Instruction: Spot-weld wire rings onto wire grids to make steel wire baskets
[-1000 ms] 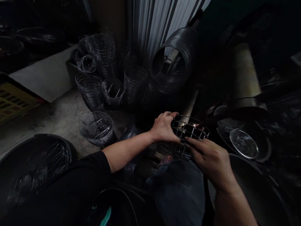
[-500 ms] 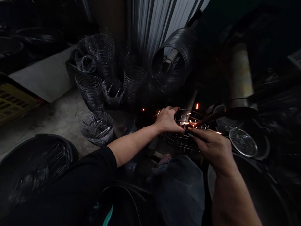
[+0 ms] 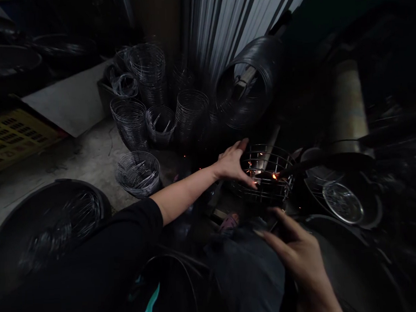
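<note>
A round wire basket (image 3: 268,165) sits at the welding spot, with a glowing orange point and small sparks on its wires. My left hand (image 3: 232,166) grips the basket's left side, thumb toward me and fingers around the far edge. Closer to my body, my right hand (image 3: 296,248) is apart from the basket, thumb and forefinger spread with nothing visible between them. A dark electrode arm (image 3: 304,166) reaches from the right to the glowing spot. Behind it stands a thick pale cylinder (image 3: 349,101).
Stacked wire baskets (image 3: 128,124) stand on the floor to the left. Beyond my left hand lies a large wire coil (image 3: 246,82). A tub with wire pieces (image 3: 65,224) is at left. On the right, a round metal piece (image 3: 342,201) rests in a dark container. A yellow crate (image 3: 14,137) lies far left.
My right hand has drawn back from the basket toward my body, its fingers parting. The left hand stays on the basket. Sparks have dwindled to a glowing spot. The view has shifted slightly.
</note>
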A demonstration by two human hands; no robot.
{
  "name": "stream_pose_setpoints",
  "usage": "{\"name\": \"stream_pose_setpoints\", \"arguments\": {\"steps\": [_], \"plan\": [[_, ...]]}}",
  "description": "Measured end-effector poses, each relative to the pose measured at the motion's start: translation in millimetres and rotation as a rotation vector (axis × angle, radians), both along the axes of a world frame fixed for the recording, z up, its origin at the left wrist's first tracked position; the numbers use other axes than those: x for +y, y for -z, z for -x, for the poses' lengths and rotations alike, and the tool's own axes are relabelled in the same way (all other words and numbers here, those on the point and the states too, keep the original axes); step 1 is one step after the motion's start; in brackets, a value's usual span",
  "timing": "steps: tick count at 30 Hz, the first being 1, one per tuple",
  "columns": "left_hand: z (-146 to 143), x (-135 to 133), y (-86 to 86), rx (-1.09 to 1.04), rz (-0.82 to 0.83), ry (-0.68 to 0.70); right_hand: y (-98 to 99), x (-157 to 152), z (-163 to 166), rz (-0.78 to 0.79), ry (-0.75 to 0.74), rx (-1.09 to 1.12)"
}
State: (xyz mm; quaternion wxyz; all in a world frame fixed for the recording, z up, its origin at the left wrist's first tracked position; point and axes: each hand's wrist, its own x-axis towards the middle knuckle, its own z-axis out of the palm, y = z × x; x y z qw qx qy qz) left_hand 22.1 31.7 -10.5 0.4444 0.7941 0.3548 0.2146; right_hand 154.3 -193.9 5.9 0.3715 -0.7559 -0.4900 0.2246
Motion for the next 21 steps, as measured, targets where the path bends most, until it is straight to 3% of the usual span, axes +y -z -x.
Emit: {"name": "stream_pose_setpoints", "arguments": {"steps": [3,6,8,10,13,17,21], "plan": [[12,-1,37.5,-0.201,0.286,-0.040,8.9,-21,1,0.172,-0.161,0.120],[21,-7,57.4,-0.360,0.462,-0.138,-5.6,-27,6,0.114,-0.268,-0.036],[31,-14,52.5,-0.377,0.390,-0.165,-26.5,-22,15,-0.011,-0.332,-0.181],[46,-25,36.4,-0.338,0.208,-0.108,-48.5,-11,27,-0.126,-0.413,-0.248],[67,-48,8.3,-0.220,-0.089,0.030,-67.5,10,43,-0.133,-0.526,-0.188],[77,-74,-8.8,-0.104,-0.291,0.102,-58.1,32,50,0.048,-0.514,-0.234],[70,-79,-6.9,-0.110,-0.311,0.075,-39.7,27,50,0.058,-0.482,-0.715]]}}
